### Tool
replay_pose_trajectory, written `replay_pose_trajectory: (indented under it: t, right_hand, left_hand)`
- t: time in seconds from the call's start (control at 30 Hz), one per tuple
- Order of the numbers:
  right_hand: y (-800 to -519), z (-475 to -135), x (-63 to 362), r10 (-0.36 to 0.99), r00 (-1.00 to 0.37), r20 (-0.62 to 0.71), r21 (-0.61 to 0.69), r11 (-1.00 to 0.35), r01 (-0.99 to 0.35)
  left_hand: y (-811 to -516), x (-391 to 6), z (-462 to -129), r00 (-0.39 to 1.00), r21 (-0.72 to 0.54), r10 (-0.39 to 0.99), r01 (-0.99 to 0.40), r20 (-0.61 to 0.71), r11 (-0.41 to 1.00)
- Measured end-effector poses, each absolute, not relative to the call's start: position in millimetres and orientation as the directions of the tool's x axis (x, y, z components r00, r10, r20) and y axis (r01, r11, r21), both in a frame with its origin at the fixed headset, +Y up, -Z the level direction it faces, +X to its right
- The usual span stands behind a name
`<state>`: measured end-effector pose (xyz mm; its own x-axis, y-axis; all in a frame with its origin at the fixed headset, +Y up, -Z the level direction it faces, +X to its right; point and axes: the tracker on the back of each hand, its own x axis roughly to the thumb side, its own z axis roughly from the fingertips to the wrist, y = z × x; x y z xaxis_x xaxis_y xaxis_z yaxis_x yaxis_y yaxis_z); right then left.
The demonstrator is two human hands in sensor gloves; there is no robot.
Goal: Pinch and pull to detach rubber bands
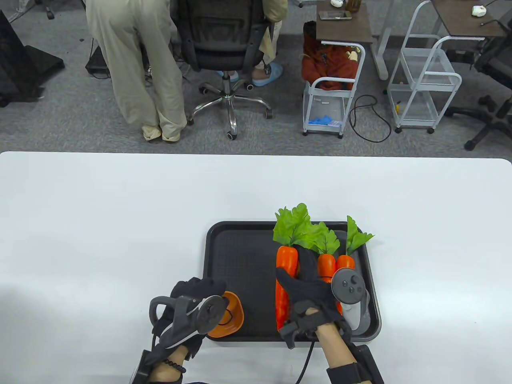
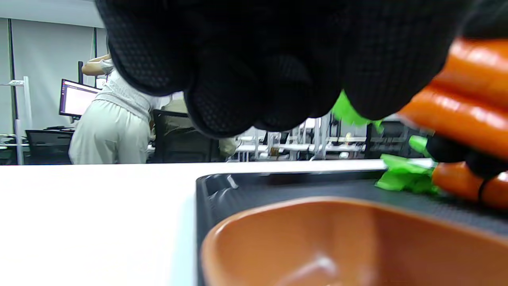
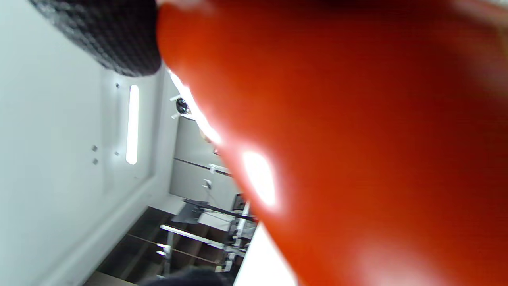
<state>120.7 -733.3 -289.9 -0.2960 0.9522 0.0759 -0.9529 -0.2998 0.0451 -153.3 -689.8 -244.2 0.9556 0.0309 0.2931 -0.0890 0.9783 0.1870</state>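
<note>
Three orange toy carrots with green leaves lie bundled on a black tray. My right hand grips the bundle around its middle. In the right wrist view a carrot fills the frame, with one gloved fingertip beside it. My left hand hovers with its fingers bunched over an orange bowl at the tray's front left corner. A dark rubber band lies in the bowl. In the left wrist view a black band circles a carrot.
The tray sits near the front edge of a white table. The bowl stands right below my left fingers, partly over the tray rim. Beyond the table, a person, an office chair and carts stand on the floor.
</note>
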Motion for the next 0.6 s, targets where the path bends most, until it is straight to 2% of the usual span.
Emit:
replay_pose_trajectory:
  t: [0.07,0.27,0.4,0.6]
  right_hand:
    - [-725.9,-294.3,116.7,0.909,-0.411,0.069,0.036,-0.414,-0.91]
    - [-718.3,-308.0,99.3,0.73,-0.683,-0.02,0.025,-0.682,-0.731]
    - [-722.5,-317.6,86.5,0.599,-0.794,-0.103,0.042,-0.795,-0.605]
    - [-731.1,-330.5,68.3,0.436,-0.883,-0.171,0.093,-0.885,-0.455]
  left_hand:
    - [-689.3,-153.3,-241.7,0.943,0.215,0.093,-0.167,0.319,0.962]
    - [-686.9,-152.2,-237.8,0.934,0.25,0.137,-0.226,0.331,0.942]
    - [-687.2,-152.0,-238.5,0.926,0.235,0.179,-0.266,0.334,0.935]
    - [-687.3,-149.6,-237.8,0.919,0.233,0.185,-0.276,0.348,0.932]
